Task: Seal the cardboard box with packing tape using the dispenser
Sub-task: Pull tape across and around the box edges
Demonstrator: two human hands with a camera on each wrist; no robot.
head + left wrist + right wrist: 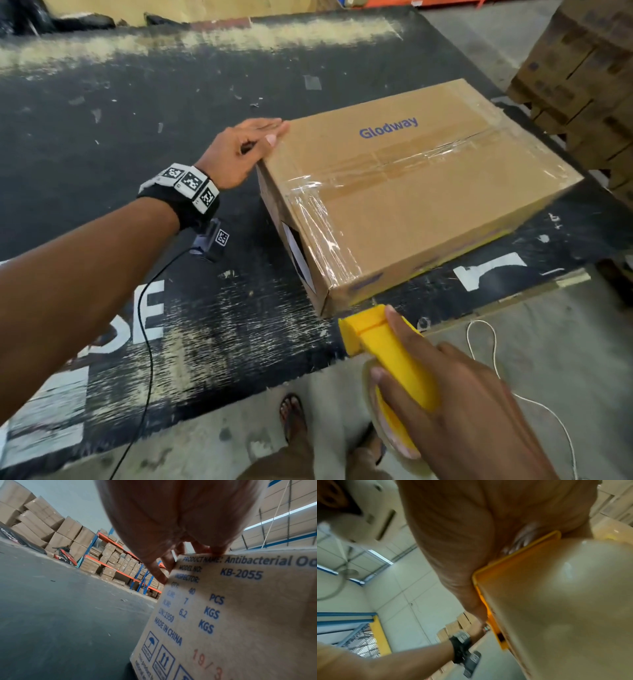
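At the box (411, 192) corner, left hand (239, 154) flat — right hand (455, 394) grips dispenser (387, 349).

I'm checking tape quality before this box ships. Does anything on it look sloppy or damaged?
Yes. The clear tape over the cardboard box's near-left corner is wrinkled and creased, not flat. The strip along the top seam also looks rumpled. No tears or dents in the cardboard show.

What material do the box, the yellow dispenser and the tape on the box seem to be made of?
Box: brown cardboard, matte, with printed blue lettering and folded edges.
Yellow dispenser: most likely molded plastic, with uniform color and a smooth, slightly glossy surface.
Tape: clear plastic film, glossy, with wrinkles and glare over the cardboard.
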